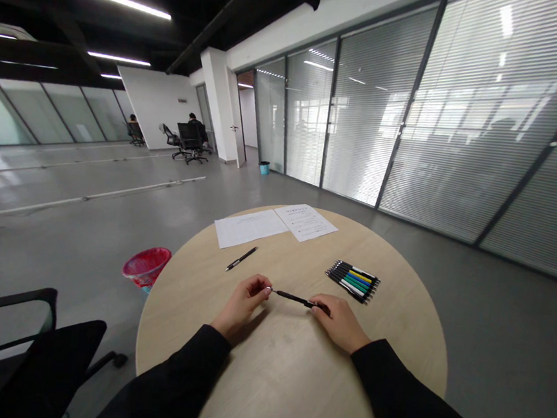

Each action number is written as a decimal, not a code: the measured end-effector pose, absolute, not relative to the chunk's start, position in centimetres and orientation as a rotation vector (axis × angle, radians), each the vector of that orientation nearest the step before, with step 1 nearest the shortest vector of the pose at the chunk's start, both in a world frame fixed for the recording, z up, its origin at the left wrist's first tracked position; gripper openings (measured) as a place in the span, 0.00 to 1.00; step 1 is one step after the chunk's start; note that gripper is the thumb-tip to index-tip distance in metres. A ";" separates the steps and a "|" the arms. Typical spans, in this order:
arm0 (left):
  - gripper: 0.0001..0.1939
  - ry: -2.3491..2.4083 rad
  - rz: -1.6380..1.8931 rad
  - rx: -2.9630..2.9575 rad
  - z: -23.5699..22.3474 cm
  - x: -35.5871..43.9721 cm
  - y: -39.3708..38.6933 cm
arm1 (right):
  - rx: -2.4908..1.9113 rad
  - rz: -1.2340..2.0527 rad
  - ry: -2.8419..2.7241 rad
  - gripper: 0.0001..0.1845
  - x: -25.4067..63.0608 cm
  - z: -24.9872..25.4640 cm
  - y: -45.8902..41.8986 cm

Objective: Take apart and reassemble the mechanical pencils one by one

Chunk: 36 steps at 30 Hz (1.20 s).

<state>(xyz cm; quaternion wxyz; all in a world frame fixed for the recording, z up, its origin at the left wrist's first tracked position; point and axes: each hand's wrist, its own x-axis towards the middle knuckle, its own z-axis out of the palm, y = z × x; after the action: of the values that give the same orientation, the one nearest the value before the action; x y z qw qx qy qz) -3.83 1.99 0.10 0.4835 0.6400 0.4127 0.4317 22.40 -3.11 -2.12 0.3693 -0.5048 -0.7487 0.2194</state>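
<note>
A black pen (293,298) lies level between my two hands above the round wooden table (269,382). My right hand (339,320) is closed around its right end. At the silvery left end of the pen, the fingertips of my left hand (248,299) are pinched together; exactly what they cover is hidden. Another black pen (241,258) rests on the table beyond my left hand. To the right, a neat row of several pens (352,280) lies side by side, with white, yellow, blue and green parts showing.
Two printed paper sheets, a left one (250,228) and a right one (307,223), lie at the table's far edge. A red-lined waste bin (146,266) stands on the floor to the left, near a black chair (40,356). People sit in the background beyond a glass partition (365,105).
</note>
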 end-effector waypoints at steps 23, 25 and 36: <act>0.17 0.965 1.013 1.480 0.1 -3.3 1.6 | -1.276 0.548 -1.917 0.10 22.3 -1.9 -3.3; 0.16 0.964 1.016 1.464 0.1 -3.1 1.6 | -1.267 0.546 -1.918 0.10 22.3 -1.9 -3.2; 0.19 1.055 0.970 1.461 0.6 -2.9 1.2 | -1.245 0.523 -1.909 0.09 22.4 -2.5 -3.0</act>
<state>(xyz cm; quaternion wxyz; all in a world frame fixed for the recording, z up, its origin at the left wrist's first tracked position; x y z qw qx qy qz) -2.91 1.17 0.56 0.5206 0.6096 0.4400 0.4047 22.36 -2.99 -2.47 0.3912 -0.4901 -0.7513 0.2058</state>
